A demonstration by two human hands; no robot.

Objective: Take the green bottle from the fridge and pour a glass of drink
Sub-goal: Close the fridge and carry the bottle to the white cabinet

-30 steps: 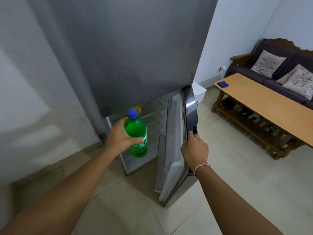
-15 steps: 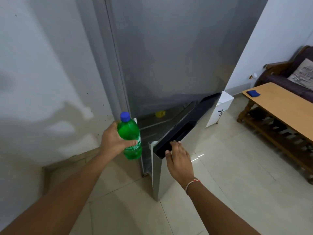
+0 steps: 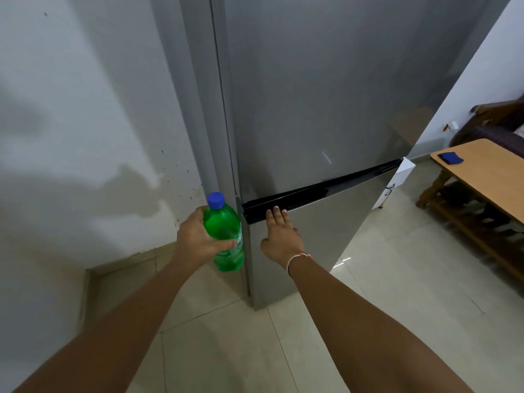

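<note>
Bottle: we see a green bottle (image 3: 226,236) (blue cap), upright, just left of the fridge (image 3: 312,109).
Left hand (image 3: 198,239): fingers clamped round it.
Right hand (image 3: 279,236): fingers straight, flat on the lower door (image 3: 326,228).
Change: door, open earlier, now closed.

two bare arms, no sleeves. thin red and white string band (image 3: 297,258) tied round the right wrist, nothing on the left.

The bottle (image 3: 226,236) is bright green with a blue cap (image 3: 215,200), the fridge (image 3: 312,109) is grey with a black band, and a dark blue cloth (image 3: 450,158) lies on the light-brown table (image 3: 487,177).
</note>
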